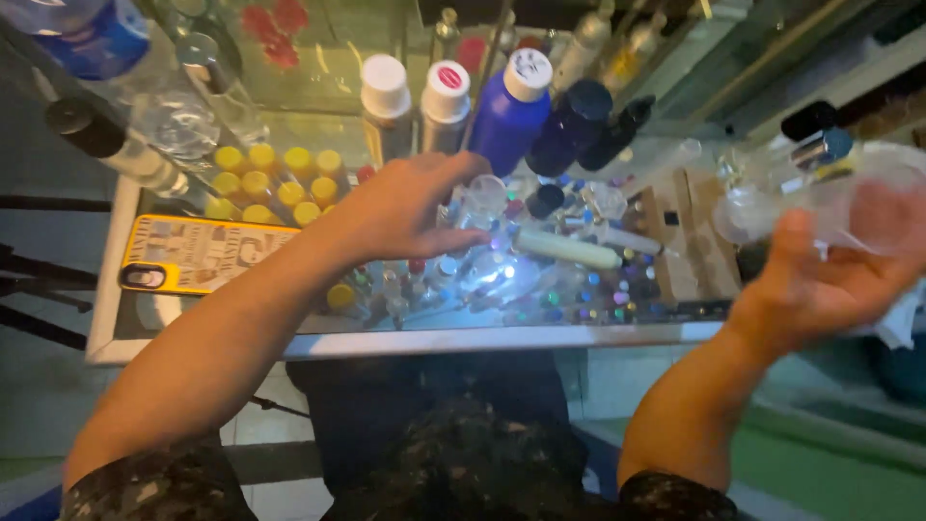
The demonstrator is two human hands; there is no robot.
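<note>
Holding clear bottle in right hand

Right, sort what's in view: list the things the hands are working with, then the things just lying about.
In hand:
- left hand, reaching over the small clear vials
- right hand, holding a clear bottle, blurred

Lying about:
- phone in a yellow case
- yellow-capped vials
- blue bottle with white cap
- two white-capped bottles
- glass table
</note>
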